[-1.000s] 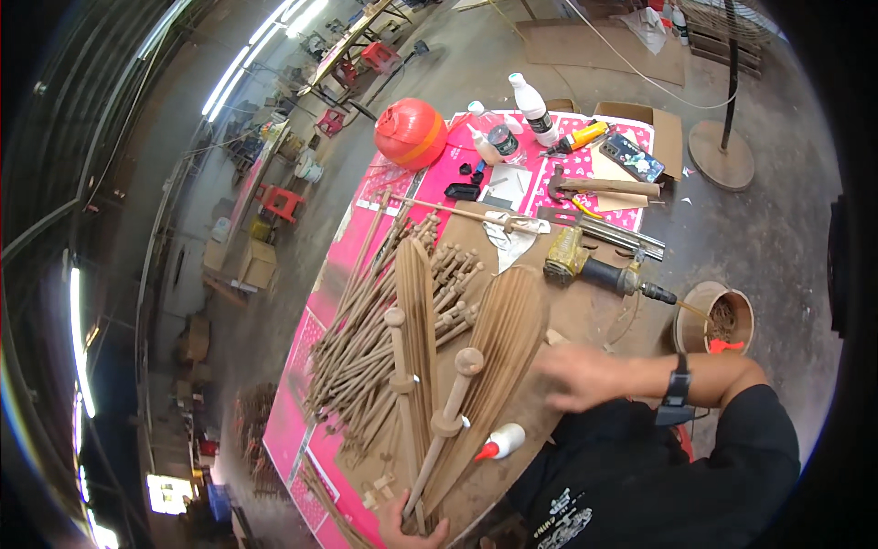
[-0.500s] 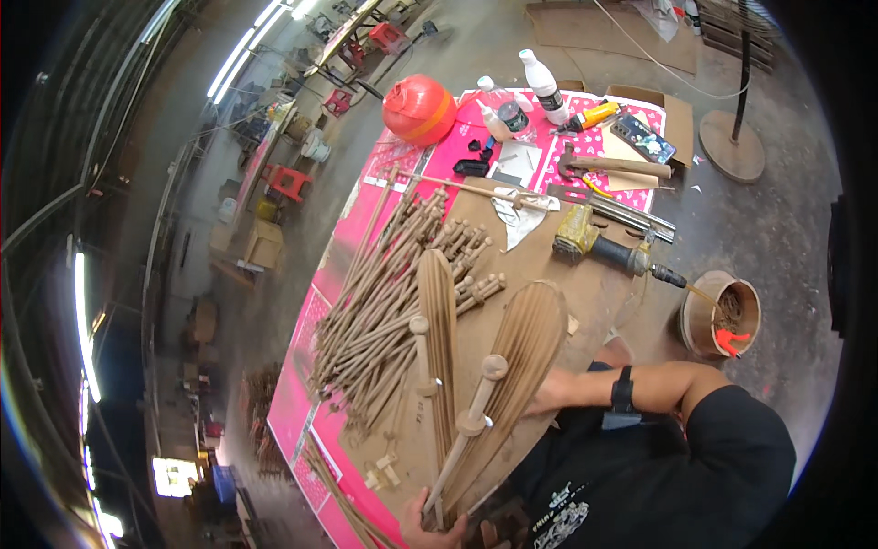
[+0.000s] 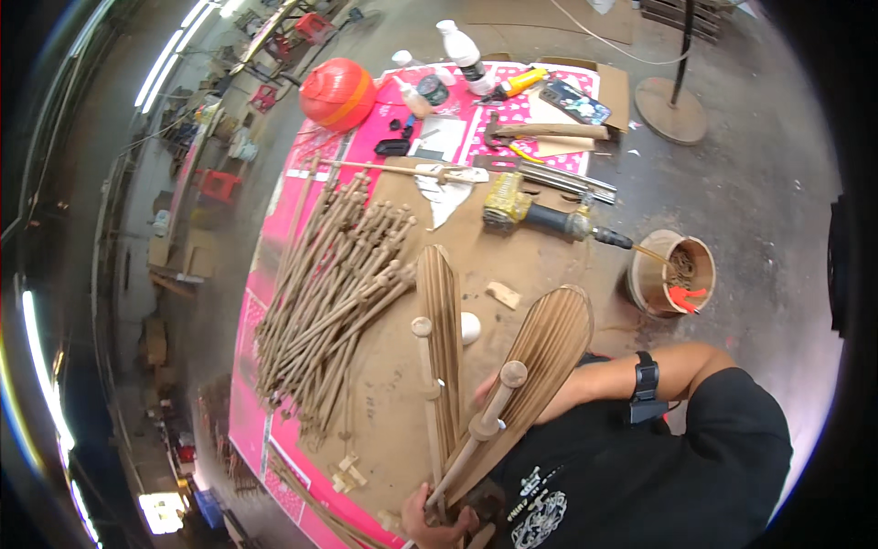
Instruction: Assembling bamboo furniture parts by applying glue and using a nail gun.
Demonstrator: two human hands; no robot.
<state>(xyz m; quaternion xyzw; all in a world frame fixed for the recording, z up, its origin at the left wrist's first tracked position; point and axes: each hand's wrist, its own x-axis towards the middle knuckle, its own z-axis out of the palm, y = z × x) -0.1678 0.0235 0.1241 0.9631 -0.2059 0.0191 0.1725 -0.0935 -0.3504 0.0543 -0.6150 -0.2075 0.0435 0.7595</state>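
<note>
Two long, round-ended wooden blades with dark stripes stand side by side in front of me. The left blade (image 3: pixel 439 284) is narrower, and the right blade (image 3: pixel 560 331) is broader. A thin knobbed wooden stick (image 3: pixel 424 352) runs along the left one, and a thicker knobbed stick (image 3: pixel 501 401) along the right one. At the bottom, my left hand (image 3: pixel 428 520) is closed around the lower ends. My right hand (image 3: pixel 485 392) reaches behind the broad blade, which hides most of its fingers. A round white object (image 3: pixel 470 328) shows beside the narrow blade.
A heap of knobbed sticks (image 3: pixel 338 293) covers the table's left side. Beyond lie a yellow-black air tool (image 3: pixel 535 215), a hammer (image 3: pixel 549 132), a phone (image 3: pixel 574 101), bottles (image 3: pixel 465 57) and a red ball-shaped object (image 3: pixel 338 95). A wooden bucket (image 3: pixel 672 274) stands on the right.
The view has shifted, so the table and heap sit further left. My right hand has moved left behind the blade. The white object and a light wood block have come into sight.
</note>
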